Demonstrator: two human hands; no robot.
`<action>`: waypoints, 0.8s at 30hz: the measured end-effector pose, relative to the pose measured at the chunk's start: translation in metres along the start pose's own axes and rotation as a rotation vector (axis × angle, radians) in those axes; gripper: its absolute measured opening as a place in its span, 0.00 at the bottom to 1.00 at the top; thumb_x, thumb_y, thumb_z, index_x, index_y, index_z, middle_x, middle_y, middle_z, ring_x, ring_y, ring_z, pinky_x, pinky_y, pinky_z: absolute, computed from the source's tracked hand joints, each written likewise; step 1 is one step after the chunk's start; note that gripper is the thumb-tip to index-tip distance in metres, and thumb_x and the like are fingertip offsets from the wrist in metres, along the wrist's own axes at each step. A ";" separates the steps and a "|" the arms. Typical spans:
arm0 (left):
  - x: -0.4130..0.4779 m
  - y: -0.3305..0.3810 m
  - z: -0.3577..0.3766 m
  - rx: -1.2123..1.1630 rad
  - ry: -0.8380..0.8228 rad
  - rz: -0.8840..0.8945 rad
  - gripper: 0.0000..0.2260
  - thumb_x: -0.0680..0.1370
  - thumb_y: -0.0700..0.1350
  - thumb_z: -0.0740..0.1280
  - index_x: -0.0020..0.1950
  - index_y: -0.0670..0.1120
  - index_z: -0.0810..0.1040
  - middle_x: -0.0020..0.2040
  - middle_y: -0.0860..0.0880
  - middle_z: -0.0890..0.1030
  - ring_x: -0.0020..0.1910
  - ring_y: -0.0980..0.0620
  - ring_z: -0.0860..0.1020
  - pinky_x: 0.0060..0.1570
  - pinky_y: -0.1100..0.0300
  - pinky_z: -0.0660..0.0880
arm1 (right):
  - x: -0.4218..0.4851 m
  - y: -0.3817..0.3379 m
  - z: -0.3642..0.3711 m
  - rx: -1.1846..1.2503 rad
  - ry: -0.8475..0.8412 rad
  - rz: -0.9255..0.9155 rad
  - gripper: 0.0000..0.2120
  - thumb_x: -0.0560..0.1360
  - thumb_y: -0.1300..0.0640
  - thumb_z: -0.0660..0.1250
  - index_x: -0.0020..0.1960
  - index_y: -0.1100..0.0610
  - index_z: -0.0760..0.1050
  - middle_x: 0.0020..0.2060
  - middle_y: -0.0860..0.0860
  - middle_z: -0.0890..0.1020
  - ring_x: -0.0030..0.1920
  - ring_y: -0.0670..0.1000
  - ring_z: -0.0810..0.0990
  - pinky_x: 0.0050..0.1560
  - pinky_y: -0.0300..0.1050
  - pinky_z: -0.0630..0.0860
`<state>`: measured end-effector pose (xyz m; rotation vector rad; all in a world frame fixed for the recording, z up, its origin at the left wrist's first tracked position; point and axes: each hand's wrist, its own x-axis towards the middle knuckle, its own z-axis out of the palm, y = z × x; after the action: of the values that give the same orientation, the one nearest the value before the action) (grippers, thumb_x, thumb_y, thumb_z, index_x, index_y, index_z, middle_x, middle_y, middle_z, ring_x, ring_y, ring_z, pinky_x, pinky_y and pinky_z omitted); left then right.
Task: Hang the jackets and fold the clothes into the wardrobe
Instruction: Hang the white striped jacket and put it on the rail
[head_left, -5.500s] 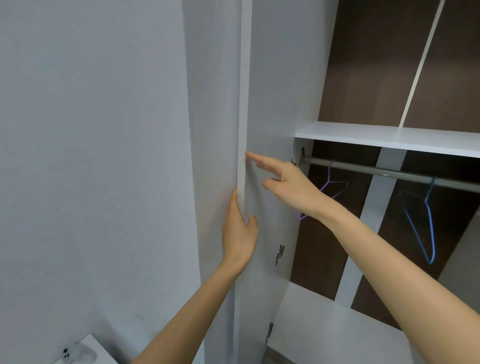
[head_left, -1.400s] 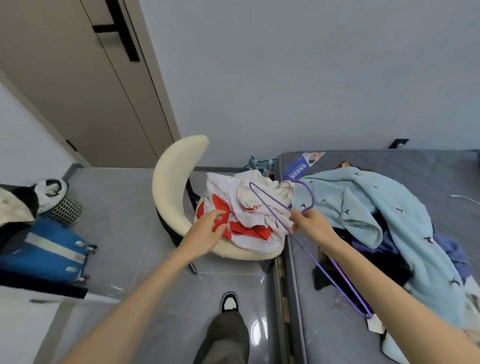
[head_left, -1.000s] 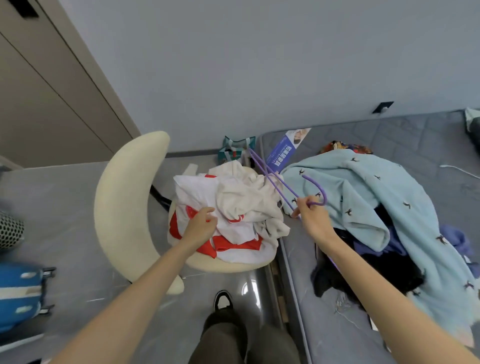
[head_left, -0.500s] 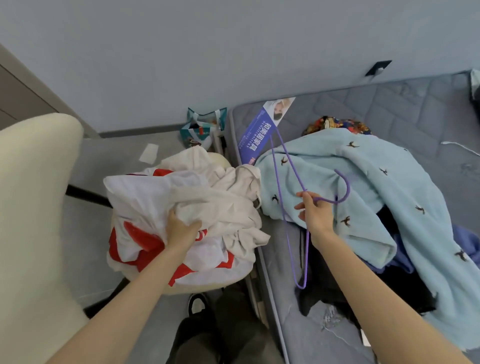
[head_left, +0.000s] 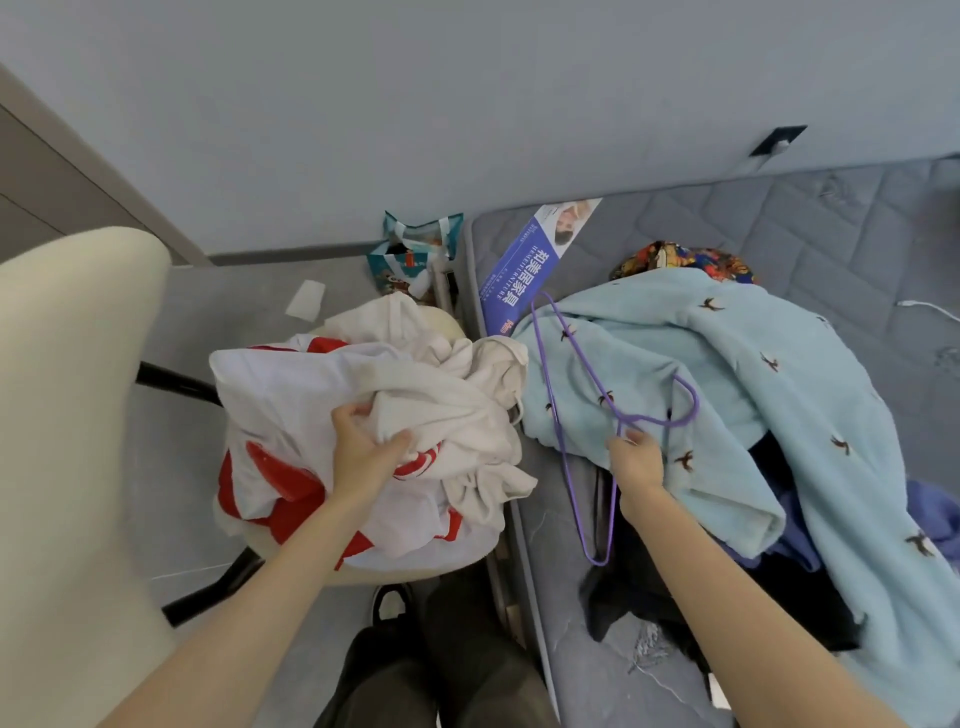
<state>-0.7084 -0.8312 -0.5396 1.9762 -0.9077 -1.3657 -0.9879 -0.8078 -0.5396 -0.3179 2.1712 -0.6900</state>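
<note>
Head view: a purple hanger (head_left: 695, 405) is pinched at its neck by the right hand (head_left: 636, 460), above the left edge of the mattress (head_left: 831, 234). On the mattress a light blue garment (head_left: 727, 364) is spread over dark clothes (head_left: 649, 582). Just left of the mattress, a chair (head_left: 67, 415) seat is filled with a white and red garment (head_left: 275, 395) and a cream garment (head_left: 441, 405), which is gripped by the curled left hand (head_left: 363, 457). Beside the mattress's far left corner a teal bag (head_left: 415, 249) stands; its contents cannot be told.
</note>
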 end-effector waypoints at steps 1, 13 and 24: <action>-0.008 0.007 -0.004 -0.002 -0.045 0.011 0.26 0.71 0.39 0.74 0.59 0.51 0.62 0.56 0.51 0.71 0.52 0.54 0.73 0.44 0.66 0.72 | -0.011 -0.003 -0.001 0.008 -0.052 -0.007 0.11 0.77 0.66 0.59 0.58 0.63 0.73 0.46 0.57 0.74 0.46 0.53 0.70 0.42 0.43 0.69; -0.125 0.082 -0.095 -0.148 -0.398 0.209 0.17 0.73 0.42 0.72 0.57 0.54 0.72 0.56 0.50 0.80 0.52 0.53 0.80 0.46 0.60 0.79 | -0.172 -0.020 0.027 -0.657 -0.579 -0.741 0.37 0.70 0.53 0.75 0.73 0.51 0.61 0.75 0.54 0.57 0.76 0.56 0.52 0.73 0.51 0.54; -0.172 0.054 -0.153 -0.129 -0.242 0.315 0.14 0.78 0.35 0.65 0.63 0.41 0.73 0.46 0.47 0.80 0.40 0.54 0.81 0.39 0.65 0.78 | -0.269 -0.083 -0.031 0.139 -0.209 -0.831 0.07 0.77 0.66 0.53 0.46 0.55 0.64 0.35 0.47 0.70 0.34 0.44 0.67 0.32 0.35 0.65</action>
<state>-0.6184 -0.7174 -0.3535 1.5175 -1.1543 -1.4549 -0.8416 -0.7457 -0.3056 -1.1926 1.7336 -1.1831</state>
